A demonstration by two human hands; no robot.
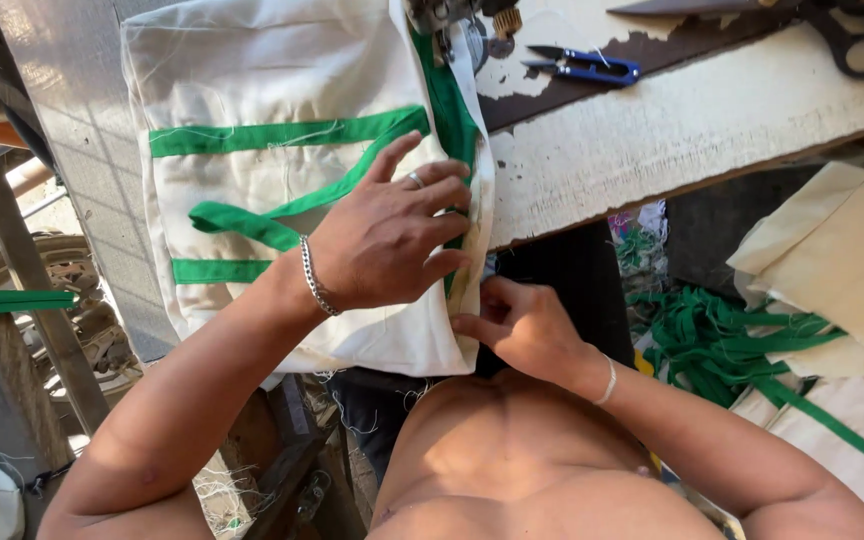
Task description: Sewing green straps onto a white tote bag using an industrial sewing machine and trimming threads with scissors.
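A cream cloth bag with green straps lies on a worn white sewing table, its right edge under the sewing machine foot. My left hand rests flat on the bag near its green-trimmed edge, fingers spread; it wears a ring and a chain bracelet. My right hand pinches the bag's lower right edge just below the table's front edge.
Blue thread snips and large black scissors lie on the table's far right. A heap of green straps and cream cloth pieces sits at the right. A wooden post stands at left.
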